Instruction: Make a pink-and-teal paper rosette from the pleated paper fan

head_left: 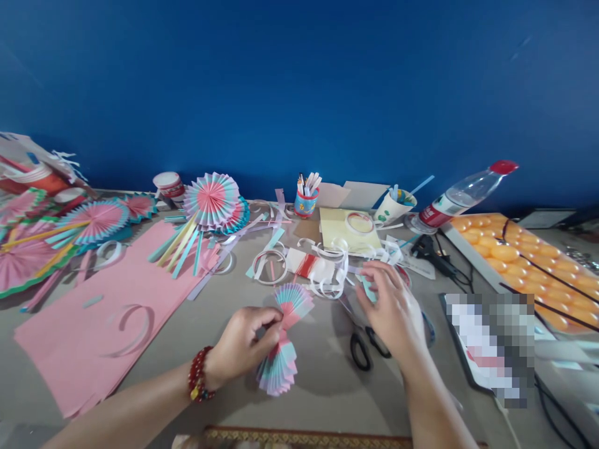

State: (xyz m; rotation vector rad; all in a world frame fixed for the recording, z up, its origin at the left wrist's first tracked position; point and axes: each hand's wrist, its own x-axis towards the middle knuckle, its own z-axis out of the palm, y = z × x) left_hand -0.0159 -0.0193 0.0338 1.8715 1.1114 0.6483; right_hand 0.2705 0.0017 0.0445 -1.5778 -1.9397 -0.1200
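My left hand [246,343], with a red bead bracelet at the wrist, pinches the middle of a pleated pink-and-teal paper fan piece [285,340] that flares out above and below the fingers. My right hand [390,308] reaches over the table just right of it, fingers curled around a small teal paper strip [367,288]. Black-handled scissors [362,343] lie on the table under the right hand. White paper strips and rings [327,274] are scattered just beyond both hands.
Pink paper sheets [98,318] lie at the left, with finished round paper fans [210,199] behind them. A pen cup [306,201], a paper cup [392,207], a tilted plastic bottle [461,196], a glue gun [433,252] and a tray of orange balls [519,255] stand at the back and right.
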